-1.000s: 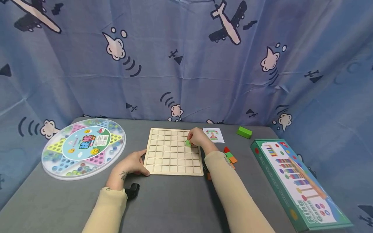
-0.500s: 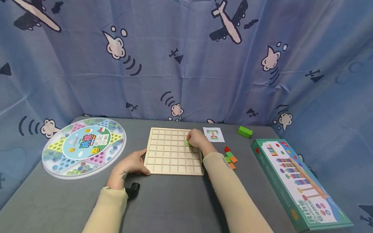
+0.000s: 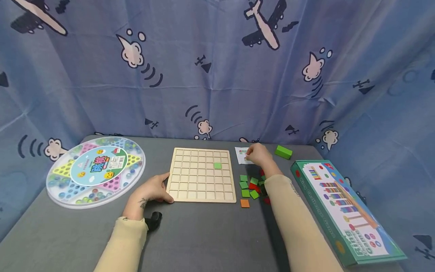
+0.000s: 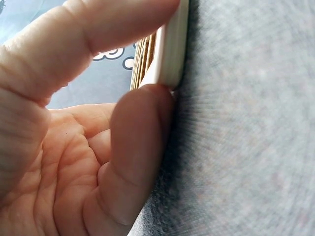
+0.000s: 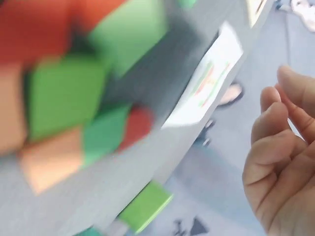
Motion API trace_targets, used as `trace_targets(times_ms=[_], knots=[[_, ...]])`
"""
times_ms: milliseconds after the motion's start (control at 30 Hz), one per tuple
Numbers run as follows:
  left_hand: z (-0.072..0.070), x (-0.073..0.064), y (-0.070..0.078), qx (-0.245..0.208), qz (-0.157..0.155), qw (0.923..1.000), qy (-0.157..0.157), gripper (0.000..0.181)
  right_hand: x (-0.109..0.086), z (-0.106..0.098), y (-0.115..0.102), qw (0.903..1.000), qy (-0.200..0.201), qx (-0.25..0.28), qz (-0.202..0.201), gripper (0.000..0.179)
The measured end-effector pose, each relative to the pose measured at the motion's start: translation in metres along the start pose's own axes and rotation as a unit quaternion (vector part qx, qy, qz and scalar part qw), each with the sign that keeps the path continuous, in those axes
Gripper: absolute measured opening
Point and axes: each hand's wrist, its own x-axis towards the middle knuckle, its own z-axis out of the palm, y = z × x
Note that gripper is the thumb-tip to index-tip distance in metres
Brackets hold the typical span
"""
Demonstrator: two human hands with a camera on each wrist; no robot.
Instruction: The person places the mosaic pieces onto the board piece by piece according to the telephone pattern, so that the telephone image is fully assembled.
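In the head view, a pale wooden grid board point(image 3: 199, 177) lies mid-table with one green square tile point(image 3: 217, 165) in a cell of its upper right part. My left hand point(image 3: 153, 189) holds the board's near left corner; the left wrist view shows thumb and finger against its edge point(image 4: 170, 54). Over the white pattern card point(image 3: 239, 155) is my right hand point(image 3: 261, 156), fingers curled, tips close together, partly covering it. Nothing shows between those fingertips point(image 5: 271, 96) in the right wrist view. Green tiles point(image 3: 245, 193), red pieces and an orange tile point(image 3: 244, 203) lie right of the board.
At the left is a round Chinese checkers set point(image 3: 96, 172) with marbles. A long green game box point(image 3: 346, 211) lies at the right. Behind it is a green block point(image 3: 283, 152). A patterned blue curtain point(image 3: 170, 75) hangs behind the table.
My right hand has left the green tile in the board's cell and moved right, over the card. More loose tiles have come into sight. The left hand stays at the board.
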Motion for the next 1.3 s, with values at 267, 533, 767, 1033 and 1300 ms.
trace_targets(times_ms=[267,533,767,1033,1300], knots=[[0.001,0.001,0.001,0.0,-0.006,1.0,0.001,0.105,-0.007,-0.005,0.041,0.9973,-0.071,-0.017,0.011,0.036],[0.001,0.003,0.0,-0.003,-0.017,0.9998,-0.004,0.106,-0.012,-0.004,0.061,0.9897,-0.132,-0.048,-0.025,0.049],[0.002,0.005,-0.002,0.003,-0.017,0.9998,0.004,0.105,-0.013,-0.002,0.067,0.9893,-0.114,-0.078,-0.046,0.044],[0.002,0.004,0.0,0.009,-0.016,0.9998,0.004,0.104,-0.013,-0.005,0.07,0.9901,-0.102,-0.08,-0.053,0.023],[0.001,0.002,0.0,0.011,-0.011,0.9999,0.001,0.104,-0.01,-0.003,0.057,0.9944,-0.086,0.0,-0.061,0.023]])
